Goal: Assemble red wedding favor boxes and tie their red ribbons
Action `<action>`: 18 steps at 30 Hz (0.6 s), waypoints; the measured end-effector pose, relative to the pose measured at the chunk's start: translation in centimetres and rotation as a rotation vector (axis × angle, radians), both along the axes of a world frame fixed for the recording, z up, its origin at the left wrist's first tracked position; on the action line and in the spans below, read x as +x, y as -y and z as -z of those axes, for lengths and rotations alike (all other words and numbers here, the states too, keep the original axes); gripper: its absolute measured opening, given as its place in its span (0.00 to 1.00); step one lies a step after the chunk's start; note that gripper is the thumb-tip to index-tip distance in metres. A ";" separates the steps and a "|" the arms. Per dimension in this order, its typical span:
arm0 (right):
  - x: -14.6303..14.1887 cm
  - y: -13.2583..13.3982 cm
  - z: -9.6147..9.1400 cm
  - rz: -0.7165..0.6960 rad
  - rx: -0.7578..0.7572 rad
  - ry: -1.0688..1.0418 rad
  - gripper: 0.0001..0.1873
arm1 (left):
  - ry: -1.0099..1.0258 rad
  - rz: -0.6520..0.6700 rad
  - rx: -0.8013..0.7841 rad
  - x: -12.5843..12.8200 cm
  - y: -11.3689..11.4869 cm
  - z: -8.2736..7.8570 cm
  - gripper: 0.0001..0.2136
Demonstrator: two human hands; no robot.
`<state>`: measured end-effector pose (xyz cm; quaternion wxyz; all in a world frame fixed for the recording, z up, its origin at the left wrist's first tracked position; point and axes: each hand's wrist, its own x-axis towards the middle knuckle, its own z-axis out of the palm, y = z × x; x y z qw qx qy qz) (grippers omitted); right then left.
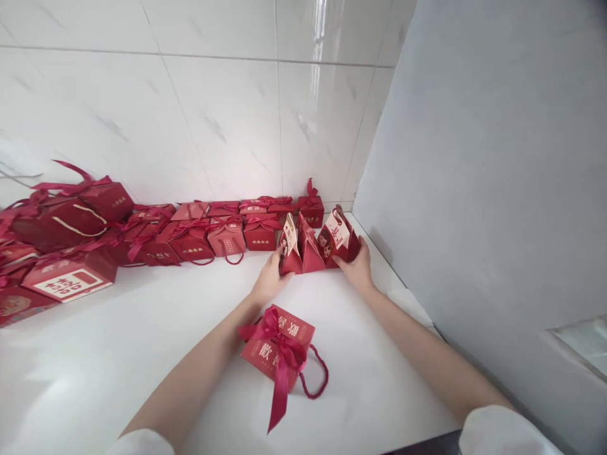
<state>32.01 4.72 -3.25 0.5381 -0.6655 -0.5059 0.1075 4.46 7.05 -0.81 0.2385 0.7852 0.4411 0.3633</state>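
Between my two hands, several red gift boxes with peaked tops (312, 248) stand side by side near the back right of the white table. My left hand (272, 278) presses on the left end of this group, its fingers partly hidden behind the box. At the other end my right hand (356, 265) grips the rightmost box, thumb in front and fingers round its side. Closer to me, between my forearms, lies a red gift box with a ribbon bow (277, 347) and a dark red cord handle; neither hand touches it.
Rows of red gift boxes with ribbons (190, 240) line the tiled wall (213, 120). Larger red boxes (71, 275) are stacked at the far left. A grey panel (478, 158) bounds the white table (227, 411) on the right.
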 end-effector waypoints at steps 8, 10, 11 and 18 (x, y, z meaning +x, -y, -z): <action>0.1 -4.9 0.4 -0.045 -0.024 0.005 0.41 | 0.007 -0.287 0.116 0.7 -3.0 -0.3 0.08; -0.2 -5.7 0.3 -0.049 -0.049 -0.008 0.44 | 0.021 -0.322 0.106 0.5 -3.4 -0.2 0.03; -0.3 -6.0 0.3 -0.046 -0.064 -0.015 0.46 | 0.031 -0.330 0.096 0.4 -3.6 -0.1 0.05; -0.1 -5.8 0.1 -0.017 -0.141 -0.086 0.58 | 0.138 -0.227 -0.108 -1.3 -3.6 0.2 0.06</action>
